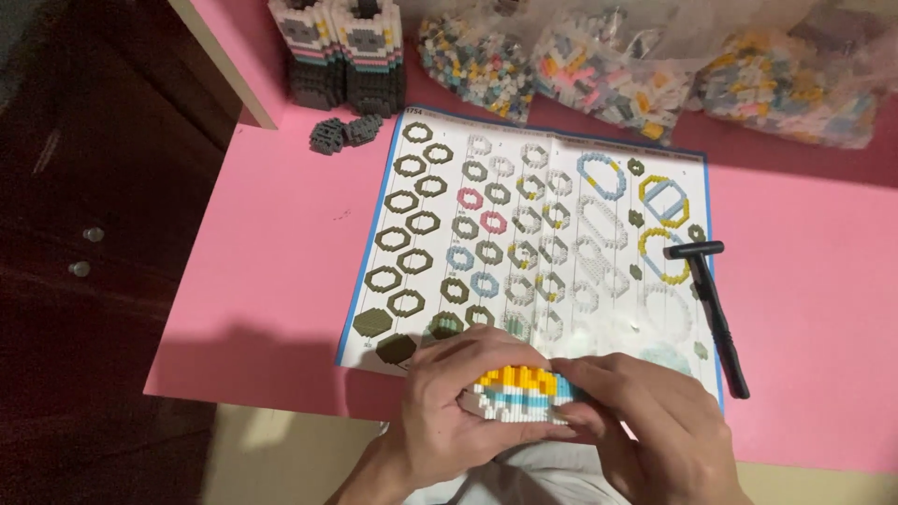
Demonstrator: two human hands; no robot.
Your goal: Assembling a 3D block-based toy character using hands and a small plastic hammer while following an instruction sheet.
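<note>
- On the far left of the pink tabletop (271,281) I see a small loose cluster of grey bricks (343,132), just near of two tall striped brick-built figures (339,51).
- Nearer, my left hand (449,411) is curled shut around the left end of the small brick-built piece with an orange-yellow top, white body and light-blue band (517,393). The fingers wrap over its far edge and the thumb presses the near side.
- That piece sits at the near edge of the table, between both hands, over the bottom margin of the printed instruction sheet with rows of ring-shaped diagrams (524,224).
- My right hand (655,425) closes on the piece's right end. Its fingertips (571,374) lie along the top, touching the left hand's fingers.
- Right of the sheet, a black T-shaped plastic tool (716,309) lies on the table, well apart from both hands.
- Along the far right sit clear plastic bags of mixed coloured bricks (645,75).
</note>
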